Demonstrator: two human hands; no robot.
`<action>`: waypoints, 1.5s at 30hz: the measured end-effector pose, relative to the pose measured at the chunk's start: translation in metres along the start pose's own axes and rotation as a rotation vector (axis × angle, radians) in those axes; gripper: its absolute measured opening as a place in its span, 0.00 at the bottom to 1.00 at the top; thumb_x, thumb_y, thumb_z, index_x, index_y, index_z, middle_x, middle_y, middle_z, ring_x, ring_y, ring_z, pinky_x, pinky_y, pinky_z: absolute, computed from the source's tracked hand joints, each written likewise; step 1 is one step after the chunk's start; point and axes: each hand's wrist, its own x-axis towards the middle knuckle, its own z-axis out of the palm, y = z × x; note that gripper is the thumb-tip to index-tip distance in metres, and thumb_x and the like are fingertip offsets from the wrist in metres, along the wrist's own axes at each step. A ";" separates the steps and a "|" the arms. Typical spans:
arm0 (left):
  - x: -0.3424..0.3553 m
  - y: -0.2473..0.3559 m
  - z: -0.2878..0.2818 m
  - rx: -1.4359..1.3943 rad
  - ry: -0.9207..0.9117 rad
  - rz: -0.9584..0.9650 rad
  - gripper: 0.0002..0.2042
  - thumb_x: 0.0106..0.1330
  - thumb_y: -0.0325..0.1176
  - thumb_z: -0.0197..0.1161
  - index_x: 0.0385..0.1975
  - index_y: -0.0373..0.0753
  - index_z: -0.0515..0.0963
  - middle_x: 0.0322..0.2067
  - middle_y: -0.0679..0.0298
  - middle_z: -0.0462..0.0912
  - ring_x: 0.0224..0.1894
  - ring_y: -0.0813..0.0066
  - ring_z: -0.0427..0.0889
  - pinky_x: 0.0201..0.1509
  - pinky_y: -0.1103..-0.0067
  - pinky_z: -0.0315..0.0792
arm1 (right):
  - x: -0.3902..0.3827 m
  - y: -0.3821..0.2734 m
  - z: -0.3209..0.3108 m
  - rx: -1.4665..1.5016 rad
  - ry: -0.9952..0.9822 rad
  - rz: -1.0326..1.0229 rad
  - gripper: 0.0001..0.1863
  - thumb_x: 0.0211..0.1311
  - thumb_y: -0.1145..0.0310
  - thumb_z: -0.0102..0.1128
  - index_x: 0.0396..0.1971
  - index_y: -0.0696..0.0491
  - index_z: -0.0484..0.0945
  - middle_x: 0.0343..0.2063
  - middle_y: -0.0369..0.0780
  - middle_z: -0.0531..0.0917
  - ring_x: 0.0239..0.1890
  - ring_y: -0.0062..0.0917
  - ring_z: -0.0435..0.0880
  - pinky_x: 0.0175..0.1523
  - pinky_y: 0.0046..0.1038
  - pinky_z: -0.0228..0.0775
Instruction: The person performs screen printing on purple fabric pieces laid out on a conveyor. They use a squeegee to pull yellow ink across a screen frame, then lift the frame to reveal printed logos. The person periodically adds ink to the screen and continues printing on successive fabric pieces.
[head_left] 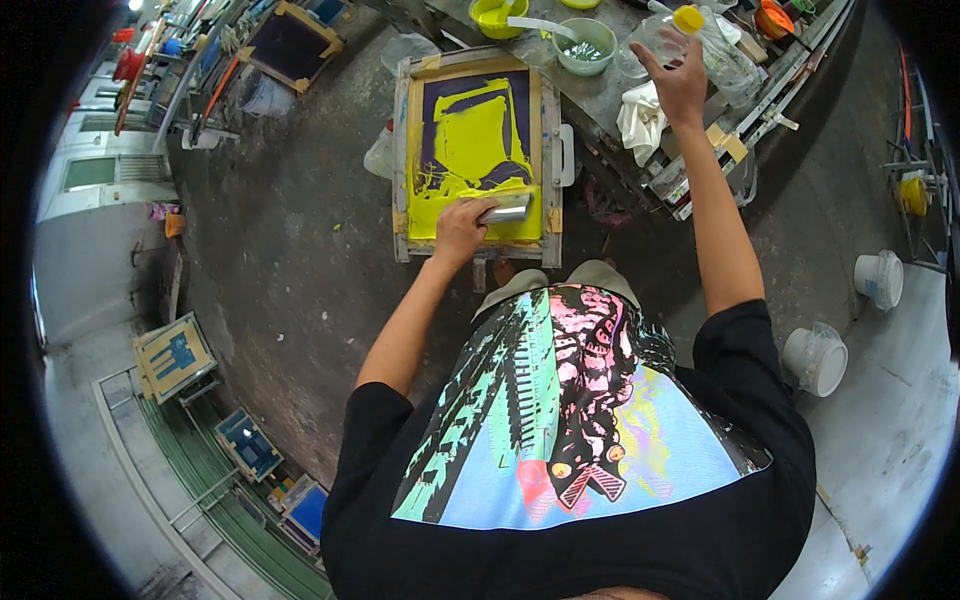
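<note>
My left hand [462, 228] is closed around a silver metal squeegee [508, 209] at the near end of a screen printing frame [551, 110]. Bright yellow-green ink [470, 135] covers much of the dark purple mesh, thickest near the squeegee. Over the workbench at the upper right, my right hand [682, 88] has its thumb and fingers spread beside a clear bottle [655, 42] with a yellow cap [688, 18]. Whether the fingers touch the bottle I cannot tell.
On the workbench [610, 95] stand a pale green bowl [585, 48] with a white spatula, a yellow-green ink tub [494, 16], a white cloth [640, 122] and plastic bags. White buckets [816, 358] stand right. More frames [175, 358] lean at left.
</note>
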 end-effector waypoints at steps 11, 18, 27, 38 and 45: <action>-0.036 -0.076 -0.056 -0.055 -0.002 -0.498 0.13 0.57 0.30 0.67 0.43 0.41 0.85 0.28 0.58 0.87 0.31 0.61 0.87 0.37 0.68 0.78 | -0.092 -0.033 -0.115 0.084 0.033 0.132 0.32 0.56 0.69 0.80 0.58 0.62 0.73 0.53 0.43 0.79 0.55 0.27 0.80 0.62 0.31 0.73; -0.014 -0.011 0.008 -0.285 0.293 -0.645 0.12 0.60 0.34 0.68 0.39 0.33 0.81 0.24 0.56 0.84 0.25 0.67 0.82 0.33 0.69 0.74 | -0.127 -0.027 -0.144 0.182 0.125 0.295 0.34 0.60 0.72 0.77 0.62 0.61 0.67 0.56 0.44 0.77 0.58 0.28 0.79 0.63 0.29 0.73; 0.010 0.046 0.045 -0.566 0.187 -0.594 0.13 0.61 0.35 0.70 0.38 0.31 0.81 0.23 0.61 0.82 0.25 0.77 0.77 0.32 0.75 0.72 | -0.126 -0.039 -0.144 0.229 0.062 0.225 0.34 0.60 0.68 0.78 0.62 0.58 0.69 0.56 0.43 0.75 0.57 0.28 0.79 0.64 0.31 0.72; -0.004 -0.057 -0.039 -0.039 0.246 -0.469 0.12 0.61 0.34 0.70 0.34 0.32 0.77 0.20 0.54 0.78 0.21 0.63 0.78 0.29 0.67 0.71 | -0.144 -0.032 -0.153 0.210 0.095 0.357 0.37 0.59 0.70 0.78 0.65 0.57 0.65 0.57 0.43 0.75 0.59 0.30 0.78 0.66 0.33 0.73; -0.015 -0.078 -0.036 0.281 0.164 -0.451 0.12 0.61 0.34 0.69 0.39 0.35 0.79 0.27 0.51 0.84 0.32 0.47 0.84 0.35 0.62 0.75 | -0.149 -0.046 -0.142 0.238 0.062 0.309 0.35 0.59 0.71 0.78 0.63 0.57 0.69 0.56 0.41 0.76 0.55 0.26 0.78 0.61 0.29 0.73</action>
